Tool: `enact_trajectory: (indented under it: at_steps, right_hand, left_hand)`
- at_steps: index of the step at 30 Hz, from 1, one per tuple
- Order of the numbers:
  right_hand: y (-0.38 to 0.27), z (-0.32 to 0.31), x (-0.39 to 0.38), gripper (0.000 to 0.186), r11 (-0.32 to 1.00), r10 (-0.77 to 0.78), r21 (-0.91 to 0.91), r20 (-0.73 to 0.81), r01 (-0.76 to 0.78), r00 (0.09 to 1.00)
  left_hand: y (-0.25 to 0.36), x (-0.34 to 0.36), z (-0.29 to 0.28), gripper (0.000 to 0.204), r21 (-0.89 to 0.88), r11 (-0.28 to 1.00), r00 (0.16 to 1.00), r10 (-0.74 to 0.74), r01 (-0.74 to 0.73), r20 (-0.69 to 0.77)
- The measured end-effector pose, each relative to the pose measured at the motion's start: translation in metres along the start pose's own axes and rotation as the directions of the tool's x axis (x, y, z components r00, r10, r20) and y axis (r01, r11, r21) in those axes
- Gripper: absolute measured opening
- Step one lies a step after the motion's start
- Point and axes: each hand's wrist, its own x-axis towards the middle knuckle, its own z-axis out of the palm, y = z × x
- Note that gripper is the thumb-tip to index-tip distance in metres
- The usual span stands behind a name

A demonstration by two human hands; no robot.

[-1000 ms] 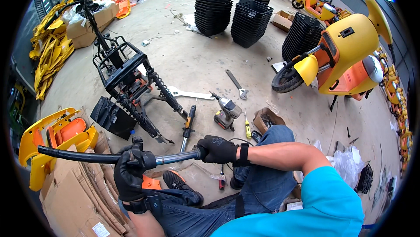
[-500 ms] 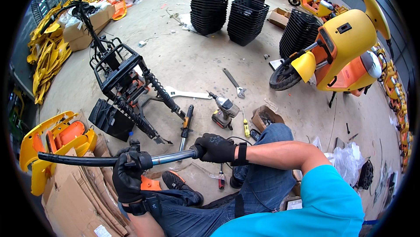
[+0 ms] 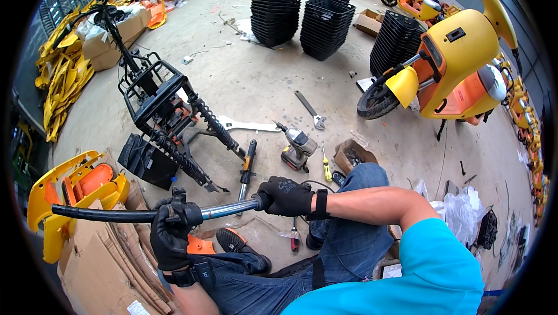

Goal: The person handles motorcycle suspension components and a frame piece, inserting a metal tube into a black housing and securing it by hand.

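Across my lap lies a handlebar-like tube [image 3: 224, 211], chrome in the middle and black and curved toward its left end. Gloved in black, my left hand [image 3: 170, 236] is wrapped round a dark fitting [image 3: 185, 213] on the bar, with a small block standing up from it. My right hand [image 3: 288, 196], also in a black glove, grips the bar's right end by a dark collar. What the right palm covers is hidden. Just beyond the bar, a chrome-and-black fork leg [image 3: 248, 167] with an orange label rests on the floor.
Ahead on the floor are a cordless impact driver [image 3: 299, 147], a white wrench [image 3: 250, 125], an adjustable wrench [image 3: 310, 110] and a yellow screwdriver [image 3: 326, 164]. A black scooter frame [image 3: 157, 97] stands left, a yellow scooter [image 3: 459, 53] right. Flattened cardboard [image 3: 99, 257] lies near left.
Both hands keep the same grip on the bar, with almost no movement. The view has shifted very slightly.
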Motion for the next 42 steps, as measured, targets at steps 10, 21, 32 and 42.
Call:
enact_trajectory:
  at_steps: [10,21,32,42]
  right_hand:
    - [0.006,0.004,0.003,0.037,1.0,-0.012,-0.017,-0.018,0.012,1.0]
    - [0.006,0.004,0.0,0.036,0.999,0.005,-0.04,-0.045,-0.007,0.999]
    - [0.027,0.003,0.006,0.028,0.971,-0.237,0.032,-0.043,0.238,0.971]
    - [0.015,0.002,-0.004,0.029,0.986,-0.167,-0.055,-0.188,0.159,0.968]
  left_hand:
    - [0.001,0.001,-0.001,0.035,-0.028,1.0,1.0,-0.012,0.012,-0.001]
    - [-0.003,0.0,0.005,0.029,-0.005,1.0,1.0,0.018,-0.018,-0.015]
    - [-0.002,0.003,0.01,0.032,-0.213,0.964,0.93,-0.076,0.161,0.358]
    - [-0.009,0.005,0.005,0.025,-0.055,0.998,0.999,0.018,-0.02,-0.028]
